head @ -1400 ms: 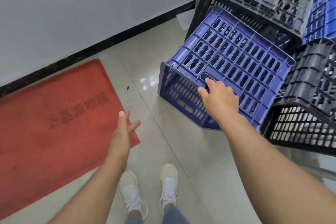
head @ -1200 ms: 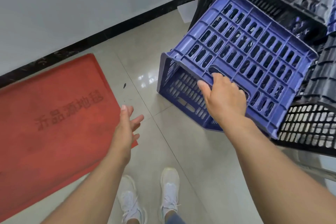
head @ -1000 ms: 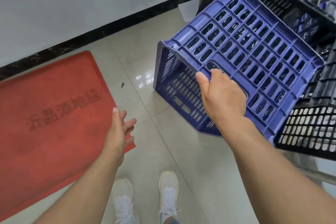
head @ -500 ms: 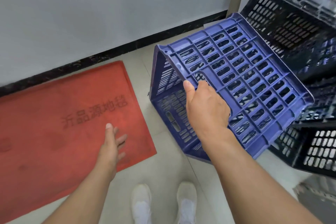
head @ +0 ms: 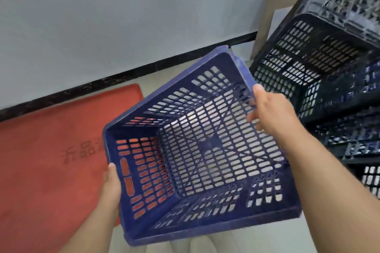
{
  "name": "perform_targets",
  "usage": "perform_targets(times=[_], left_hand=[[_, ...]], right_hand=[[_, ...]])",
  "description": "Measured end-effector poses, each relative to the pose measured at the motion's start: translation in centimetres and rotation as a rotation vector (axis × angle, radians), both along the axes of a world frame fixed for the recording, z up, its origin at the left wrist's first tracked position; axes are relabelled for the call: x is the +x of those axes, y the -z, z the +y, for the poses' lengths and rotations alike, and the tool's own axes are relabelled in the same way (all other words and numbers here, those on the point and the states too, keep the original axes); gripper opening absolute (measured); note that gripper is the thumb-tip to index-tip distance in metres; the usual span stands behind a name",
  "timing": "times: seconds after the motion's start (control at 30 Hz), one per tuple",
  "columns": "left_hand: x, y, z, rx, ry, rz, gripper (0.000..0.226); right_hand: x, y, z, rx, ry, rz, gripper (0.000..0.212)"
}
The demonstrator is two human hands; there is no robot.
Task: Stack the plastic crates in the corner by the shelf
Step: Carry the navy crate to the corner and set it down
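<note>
From my head camera, I have the blue crate (head: 205, 150) off the floor and held between both hands, its open mouth turned up toward me so I look straight down onto its slotted bottom. My left hand (head: 111, 187) clasps the near-left wall beside the handle slot, fingers wrapped out of sight behind it. My right hand (head: 269, 113) grips the far-right rim, fingers curled over the edge. The crate's long axis runs from my left hand up and right to my right hand, and it points toward the pile of black crates (head: 308, 57) leaning in the corner to my right. That pile lies just beyond my right hand, so the right arm is the nearer one; I judge the carry goes that way.

Half a second ago, only my right hand held the crate, which showed me its ribbed underside and side; my left hung free over the red mat (head: 51, 160). Since then the crate has been turned mouth-up and my left hand has closed on it.
</note>
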State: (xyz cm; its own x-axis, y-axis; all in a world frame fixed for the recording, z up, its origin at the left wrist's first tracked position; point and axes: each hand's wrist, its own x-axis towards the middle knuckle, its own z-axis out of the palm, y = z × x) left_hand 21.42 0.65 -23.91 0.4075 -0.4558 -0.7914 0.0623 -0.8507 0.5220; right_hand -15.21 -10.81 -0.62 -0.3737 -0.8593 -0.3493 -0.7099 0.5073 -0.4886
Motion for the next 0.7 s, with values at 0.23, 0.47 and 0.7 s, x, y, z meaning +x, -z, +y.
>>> perform_targets(times=[0.23,0.47,0.7], left_hand=[[-4.1,-5.4,-4.6,0.106,-0.003,0.094,0.058],[-4.4,-3.6,-5.8,0.011,-0.029,0.307,0.043],[-3.6,-8.6,-5.8,-0.074,-0.006,0.388,0.039]], right_hand=[[-4.0,3.3,-0.2,0.019,0.157,0.006,0.028],[-6.9,5.0,-1.0,0.035,0.3,0.044,0.039],[-9.0,2.0,1.6,0.102,0.41,-0.106,0.008]])
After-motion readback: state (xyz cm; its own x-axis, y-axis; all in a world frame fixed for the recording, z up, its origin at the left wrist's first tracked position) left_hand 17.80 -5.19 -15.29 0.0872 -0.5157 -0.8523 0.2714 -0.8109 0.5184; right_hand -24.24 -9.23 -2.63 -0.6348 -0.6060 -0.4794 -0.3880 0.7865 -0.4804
